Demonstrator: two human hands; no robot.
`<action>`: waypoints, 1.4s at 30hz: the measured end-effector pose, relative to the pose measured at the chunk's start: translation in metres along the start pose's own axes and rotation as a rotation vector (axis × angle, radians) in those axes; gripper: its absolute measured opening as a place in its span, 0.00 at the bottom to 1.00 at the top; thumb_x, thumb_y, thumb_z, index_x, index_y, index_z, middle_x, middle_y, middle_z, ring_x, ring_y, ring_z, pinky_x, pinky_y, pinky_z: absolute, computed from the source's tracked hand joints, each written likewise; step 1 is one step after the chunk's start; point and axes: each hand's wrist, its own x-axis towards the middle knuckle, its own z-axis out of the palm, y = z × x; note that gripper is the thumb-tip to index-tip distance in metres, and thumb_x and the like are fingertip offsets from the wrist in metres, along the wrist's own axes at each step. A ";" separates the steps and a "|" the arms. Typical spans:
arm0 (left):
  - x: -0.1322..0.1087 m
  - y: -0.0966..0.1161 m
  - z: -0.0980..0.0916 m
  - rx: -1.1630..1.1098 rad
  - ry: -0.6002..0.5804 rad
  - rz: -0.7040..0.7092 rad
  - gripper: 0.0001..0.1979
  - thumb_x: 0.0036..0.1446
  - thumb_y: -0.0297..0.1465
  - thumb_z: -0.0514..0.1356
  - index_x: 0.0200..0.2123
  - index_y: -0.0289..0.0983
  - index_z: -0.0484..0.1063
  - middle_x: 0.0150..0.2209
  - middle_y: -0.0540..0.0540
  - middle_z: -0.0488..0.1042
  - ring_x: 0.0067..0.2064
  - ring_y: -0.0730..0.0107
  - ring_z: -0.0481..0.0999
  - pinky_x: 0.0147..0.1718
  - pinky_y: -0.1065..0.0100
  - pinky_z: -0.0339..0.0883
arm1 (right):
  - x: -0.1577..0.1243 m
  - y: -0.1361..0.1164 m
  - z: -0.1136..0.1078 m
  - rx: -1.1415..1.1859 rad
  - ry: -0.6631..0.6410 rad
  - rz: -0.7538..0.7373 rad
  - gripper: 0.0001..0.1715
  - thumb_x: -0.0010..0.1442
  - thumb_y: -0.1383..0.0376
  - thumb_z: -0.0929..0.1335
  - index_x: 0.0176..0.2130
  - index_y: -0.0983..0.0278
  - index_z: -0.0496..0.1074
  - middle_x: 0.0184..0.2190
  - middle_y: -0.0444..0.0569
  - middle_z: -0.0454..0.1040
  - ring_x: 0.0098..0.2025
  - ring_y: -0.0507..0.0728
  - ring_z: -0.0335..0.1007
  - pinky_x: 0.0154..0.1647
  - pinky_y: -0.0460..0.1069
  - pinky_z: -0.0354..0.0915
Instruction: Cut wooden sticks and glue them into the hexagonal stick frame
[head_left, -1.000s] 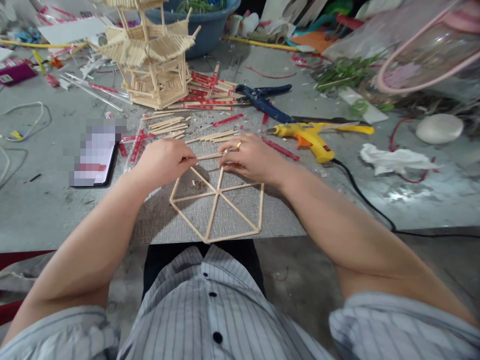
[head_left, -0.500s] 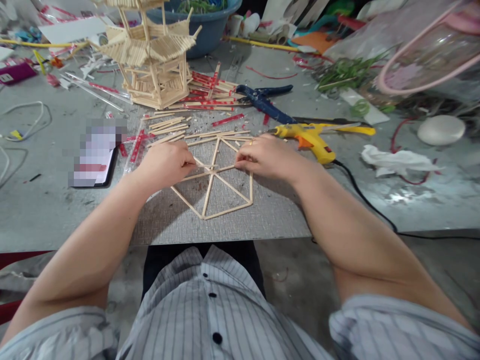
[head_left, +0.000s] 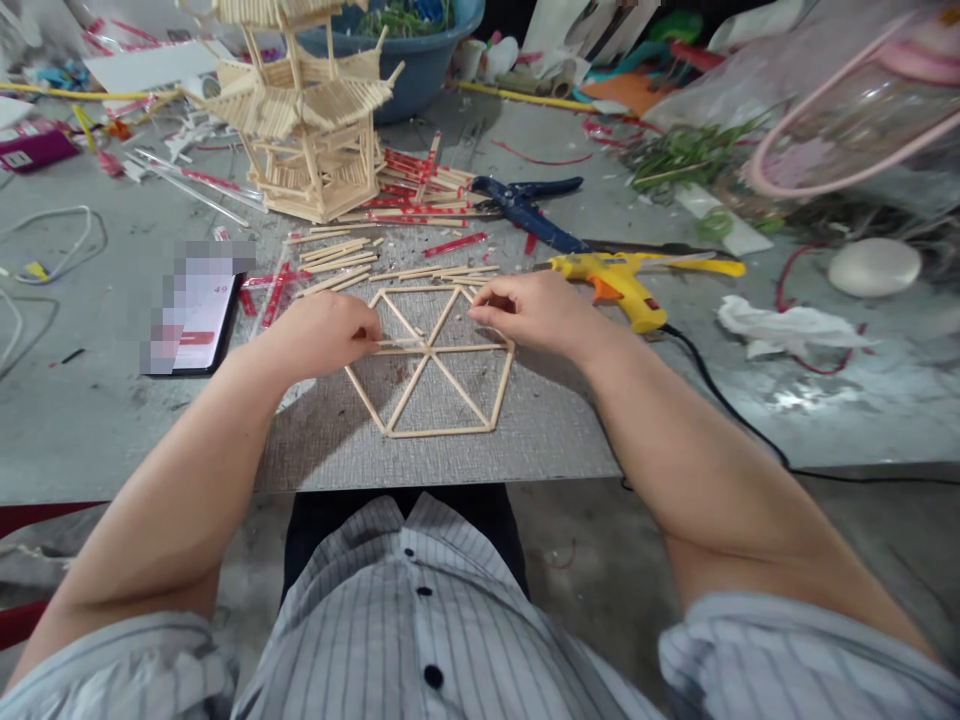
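On the table in front of me lies a flat hexagonal frame of thin wooden sticks (head_left: 439, 432), its spokes meeting in the middle. My left hand (head_left: 334, 328) is closed at the left side, thumb and forefinger pinching a thin stick (head_left: 399, 344) that lies along the left spoke and points at the hub. Over the upper right edge of the frame, my right hand (head_left: 529, 312) is curled with thumb and forefinger tips close together. Whatever those fingertips may hold is too small to make out.
A stick-built pagoda model (head_left: 315, 150) stands behind, near loose sticks (head_left: 337, 255) and red-wrapped ones. To the right lie a yellow glue gun (head_left: 626, 290) with a black cord and dark blue cutters (head_left: 529, 215). A phone (head_left: 199, 320) lies left; a blue basin (head_left: 427, 65) sits behind.
The hexagonal frame has turned on the table, so one side now runs level at the front. My right fingertips have come off the right spoke and moved slightly up; my left hand shifted slightly left.
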 end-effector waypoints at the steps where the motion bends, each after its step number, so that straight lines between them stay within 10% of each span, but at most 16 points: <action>1: 0.000 0.000 -0.001 0.004 -0.011 0.010 0.15 0.56 0.29 0.52 0.38 0.39 0.79 0.41 0.49 0.80 0.41 0.68 0.76 0.40 0.71 0.63 | 0.000 0.000 0.001 -0.004 -0.007 -0.009 0.10 0.60 0.60 0.67 0.37 0.62 0.77 0.28 0.48 0.76 0.30 0.55 0.69 0.32 0.50 0.58; 42: 0.006 0.013 0.016 -0.095 0.245 0.058 0.13 0.61 0.30 0.55 0.39 0.39 0.81 0.37 0.47 0.81 0.40 0.66 0.78 0.34 0.69 0.63 | -0.004 -0.013 0.022 0.047 0.088 -0.401 0.19 0.67 0.54 0.61 0.41 0.59 0.78 0.37 0.50 0.81 0.41 0.59 0.75 0.44 0.54 0.66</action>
